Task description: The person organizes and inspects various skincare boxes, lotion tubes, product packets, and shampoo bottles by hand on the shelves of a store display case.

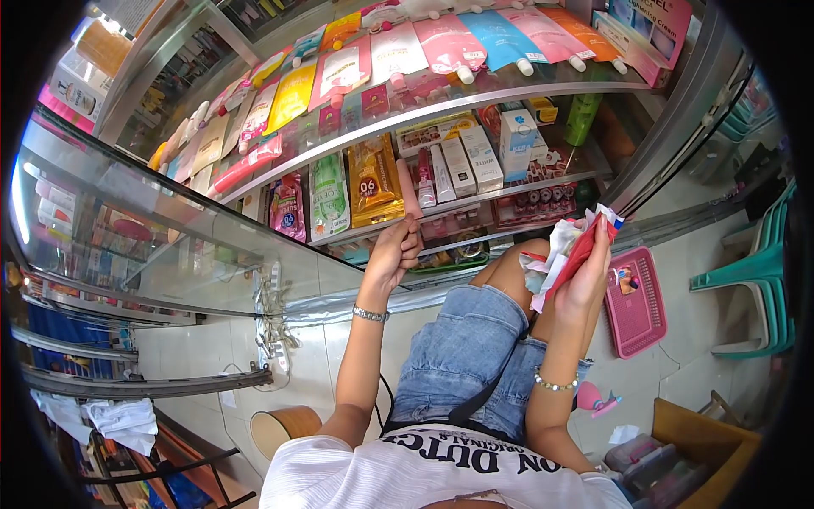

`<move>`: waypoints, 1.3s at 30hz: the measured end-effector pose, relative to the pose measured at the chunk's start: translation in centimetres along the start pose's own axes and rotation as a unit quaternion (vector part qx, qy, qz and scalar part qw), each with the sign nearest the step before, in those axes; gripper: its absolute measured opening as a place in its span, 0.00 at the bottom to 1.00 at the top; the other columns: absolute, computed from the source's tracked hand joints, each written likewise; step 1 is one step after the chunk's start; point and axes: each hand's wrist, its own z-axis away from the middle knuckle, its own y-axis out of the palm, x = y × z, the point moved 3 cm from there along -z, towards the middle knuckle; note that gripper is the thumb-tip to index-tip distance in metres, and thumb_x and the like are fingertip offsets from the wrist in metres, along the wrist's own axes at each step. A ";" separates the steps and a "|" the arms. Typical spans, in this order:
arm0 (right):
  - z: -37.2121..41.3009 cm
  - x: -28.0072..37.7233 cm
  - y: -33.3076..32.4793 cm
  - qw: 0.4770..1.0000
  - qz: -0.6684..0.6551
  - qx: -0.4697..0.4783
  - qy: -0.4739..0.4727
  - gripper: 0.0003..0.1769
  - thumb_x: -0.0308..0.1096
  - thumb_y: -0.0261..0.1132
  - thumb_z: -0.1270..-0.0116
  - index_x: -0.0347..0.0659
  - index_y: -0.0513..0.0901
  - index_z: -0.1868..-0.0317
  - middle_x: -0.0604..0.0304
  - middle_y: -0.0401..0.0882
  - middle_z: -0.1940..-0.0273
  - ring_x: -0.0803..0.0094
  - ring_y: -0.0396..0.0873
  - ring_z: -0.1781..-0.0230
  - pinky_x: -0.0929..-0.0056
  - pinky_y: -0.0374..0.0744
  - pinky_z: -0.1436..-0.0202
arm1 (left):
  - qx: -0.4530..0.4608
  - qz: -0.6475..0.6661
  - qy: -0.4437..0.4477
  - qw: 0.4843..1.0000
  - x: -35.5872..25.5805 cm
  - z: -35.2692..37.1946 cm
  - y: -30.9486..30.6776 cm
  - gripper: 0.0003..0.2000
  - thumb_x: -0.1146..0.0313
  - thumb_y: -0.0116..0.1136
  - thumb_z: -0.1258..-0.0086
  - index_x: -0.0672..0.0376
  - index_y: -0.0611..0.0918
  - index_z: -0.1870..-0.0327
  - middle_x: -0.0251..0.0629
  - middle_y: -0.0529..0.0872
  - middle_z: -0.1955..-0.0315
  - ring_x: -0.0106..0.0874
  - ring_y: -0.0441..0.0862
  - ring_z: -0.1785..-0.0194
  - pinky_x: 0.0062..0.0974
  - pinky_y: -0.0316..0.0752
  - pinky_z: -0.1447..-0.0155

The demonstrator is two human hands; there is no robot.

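Observation:
My left hand [394,254] is raised at the edge of the lower glass shelf, its fingers pinched on the bottom end of a slim pink tube [408,188]. The tube stands beside a gold pack marked 90 [375,182] and small boxed tubes [458,167]. On the right, my right hand [587,276] is wrapped round a crumpled bundle of red and white wrappers or cloth [570,259], held above my knee. What exactly the bundle is made of cannot be told.
Colourful pouches [449,44] line the upper shelf [500,93]. A glass door [195,220] stands at the left. On the floor at the right are a pink basket [636,327] and green stools [742,276]; a round wooden stool [284,431] stands lower left.

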 end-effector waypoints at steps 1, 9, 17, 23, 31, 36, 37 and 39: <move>0.0 0.0 0.1 1.000 0.000 -0.001 0.000 0.21 0.47 0.53 0.31 0.38 0.72 0.49 0.59 0.77 0.60 0.75 0.76 0.60 0.78 0.74 0.55 | 0.000 0.000 -0.001 1.000 0.0 0.0 -0.1 0.09 0.63 0.40 0.25 0.53 0.68 0.67 0.19 0.57 0.86 0.13 0.50 0.84 0.12 0.43 0.83; 0.1 0.1 0.3 1.000 0.001 0.007 0.010 0.20 0.47 0.53 0.31 0.38 0.72 0.49 0.60 0.77 0.61 0.76 0.76 0.63 0.79 0.75 0.60 | 0.031 -0.011 -0.001 0.999 -0.4 0.1 -0.5 0.09 0.63 0.41 0.25 0.53 0.67 0.68 0.19 0.58 0.85 0.12 0.50 0.84 0.12 0.43 0.83; -0.2 -0.2 0.2 1.000 -0.003 0.018 0.008 0.20 0.47 0.53 0.31 0.40 0.72 0.50 0.62 0.76 0.64 0.77 0.76 0.68 0.80 0.76 0.68 | 0.028 -0.027 -0.001 0.999 -0.6 0.0 -0.6 0.11 0.61 0.42 0.25 0.52 0.66 0.70 0.19 0.58 0.85 0.12 0.49 0.84 0.12 0.42 0.83; -0.1 -0.1 0.2 0.999 -0.026 0.012 0.022 0.18 0.45 0.55 0.32 0.38 0.75 0.54 0.62 0.77 0.62 0.77 0.75 0.62 0.79 0.73 0.55 | -0.005 -0.032 -0.010 0.999 -0.6 -0.1 -0.7 0.13 0.59 0.43 0.26 0.52 0.65 0.73 0.19 0.57 0.86 0.13 0.49 0.85 0.12 0.42 0.83; -0.6 -0.4 -0.2 1.000 -0.001 0.023 0.013 0.19 0.48 0.52 0.31 0.41 0.72 0.53 0.63 0.76 0.66 0.77 0.76 0.75 0.78 0.76 0.78 | -0.052 -0.066 -0.008 0.996 -0.3 -0.3 -1.0 0.17 0.54 0.46 0.27 0.51 0.64 0.77 0.19 0.57 0.87 0.13 0.49 0.86 0.13 0.41 0.84; -0.6 -0.4 -0.2 1.000 0.001 0.022 0.017 0.19 0.48 0.52 0.31 0.41 0.72 0.53 0.62 0.76 0.66 0.76 0.76 0.76 0.77 0.77 0.79 | -0.066 -0.071 -0.011 0.995 -0.3 -0.4 -1.1 0.19 0.52 0.47 0.28 0.50 0.64 0.79 0.19 0.58 0.88 0.13 0.49 0.87 0.13 0.41 0.84; -0.5 -0.3 -0.2 1.000 0.001 0.024 0.020 0.19 0.48 0.52 0.31 0.41 0.72 0.53 0.62 0.76 0.66 0.76 0.76 0.76 0.77 0.77 0.79 | -0.066 -0.071 -0.011 0.995 -0.3 -0.5 -1.0 0.19 0.52 0.47 0.28 0.50 0.64 0.79 0.19 0.58 0.88 0.13 0.49 0.87 0.13 0.41 0.84; -0.4 -0.2 -0.1 0.999 0.001 0.025 0.023 0.19 0.48 0.52 0.31 0.41 0.72 0.53 0.62 0.76 0.66 0.76 0.76 0.76 0.77 0.77 0.79 | -0.071 -0.075 -0.014 0.995 -0.4 -0.6 -1.0 0.20 0.51 0.47 0.29 0.50 0.63 0.80 0.19 0.58 0.88 0.13 0.49 0.87 0.13 0.41 0.84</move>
